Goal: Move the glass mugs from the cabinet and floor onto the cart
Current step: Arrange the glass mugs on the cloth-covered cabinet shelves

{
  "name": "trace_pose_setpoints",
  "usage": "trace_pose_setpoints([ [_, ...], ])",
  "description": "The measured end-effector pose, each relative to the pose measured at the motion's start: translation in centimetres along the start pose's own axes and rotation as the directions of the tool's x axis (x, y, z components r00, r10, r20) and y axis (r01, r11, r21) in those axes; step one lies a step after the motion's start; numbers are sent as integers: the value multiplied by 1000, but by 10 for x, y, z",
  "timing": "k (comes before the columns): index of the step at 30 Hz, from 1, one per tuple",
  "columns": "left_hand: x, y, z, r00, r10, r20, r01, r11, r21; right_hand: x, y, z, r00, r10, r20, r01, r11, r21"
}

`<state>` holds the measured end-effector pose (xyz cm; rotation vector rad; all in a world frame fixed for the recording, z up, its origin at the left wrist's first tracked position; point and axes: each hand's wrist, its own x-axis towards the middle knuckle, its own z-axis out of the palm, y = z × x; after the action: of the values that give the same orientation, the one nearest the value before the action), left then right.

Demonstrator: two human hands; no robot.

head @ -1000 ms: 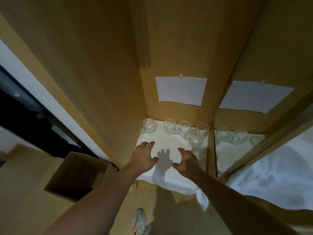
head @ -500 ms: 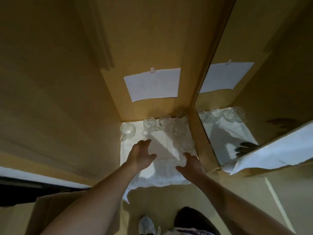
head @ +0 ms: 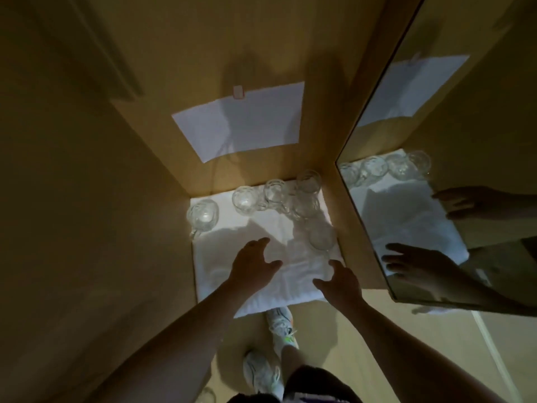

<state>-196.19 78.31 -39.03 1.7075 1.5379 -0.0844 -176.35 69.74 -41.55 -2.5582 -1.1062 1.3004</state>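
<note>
Several clear glass mugs stand on a white cloth [head: 290,283] on the floor of a wooden cabinet. One mug [head: 202,214] sits alone at the back left, a row [head: 274,194] lines the back wall, and one mug [head: 322,239] is nearer on the right. My left hand [head: 252,264] hovers open over the middle of the cloth, holding nothing. My right hand [head: 338,279] is open just below the near right mug, a little apart from it. The cart is not in view.
A white paper sheet [head: 241,122] is clipped to the cabinet's back wall. A mirrored door [head: 453,175] on the right reflects the mugs and my hands. Wooden walls close in on the left and right. My white shoes [head: 280,324] stand at the cabinet's front edge.
The view has dropped lower and closer to the cloth. Both hands have spread and reached further in, the right one nearing the near right mug. The light is dimmer.
</note>
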Motion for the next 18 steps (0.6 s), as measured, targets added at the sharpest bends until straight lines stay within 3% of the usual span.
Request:
trace_pose_setpoints([
  [10,108,4,73,976,-157,149,180,971,-160,97,24,36,966,257,-3,-248,935,254],
  [18,177,5,121,964,-194,184,248,906,-343,149,37,55,933,354,-65,-296,859,418],
])
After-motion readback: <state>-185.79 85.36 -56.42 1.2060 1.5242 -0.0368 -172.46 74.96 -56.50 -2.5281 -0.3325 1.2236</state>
